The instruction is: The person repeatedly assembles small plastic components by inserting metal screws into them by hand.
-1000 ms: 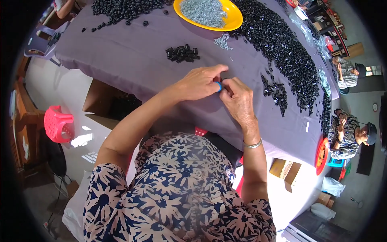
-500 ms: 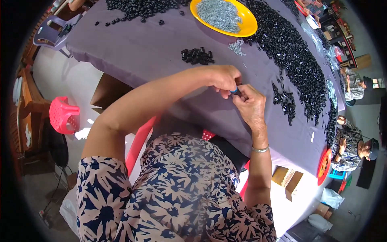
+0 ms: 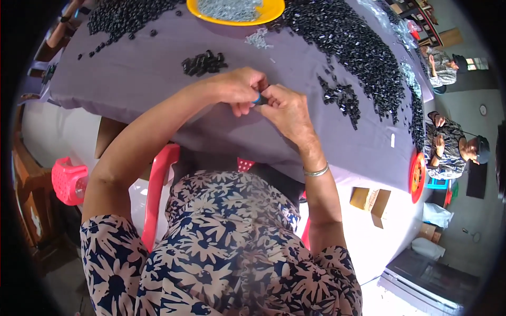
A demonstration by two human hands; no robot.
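Close together over the near edge of the cloth, my two hands meet at a small black piece [image 3: 263,99]. My left hand [image 3: 240,87] is closed on one end of it, and a blue band shows at its fingers. My right hand [image 3: 289,109] pinches the other end; fingers cover most of the piece. Just beyond my left hand lies a small heap of black cylindrical pieces [image 3: 204,64]. Farther off are a little pile of thin clear pins [image 3: 258,39] and a yellow dish [image 3: 237,22] filled with similar pins.
A purple-grey cloth [image 3: 142,68] covers the table. Black pieces spread across the right side [image 3: 363,63], with a smaller cluster [image 3: 340,100] nearer me. Round black parts [image 3: 126,18] lie far left. A red tray [image 3: 417,176] sits at the right edge; two people [image 3: 448,142] are beyond.
The view has shifted, so the table and my hands appear farther left. My hands still hold the small black piece between them, in nearly the same grip.
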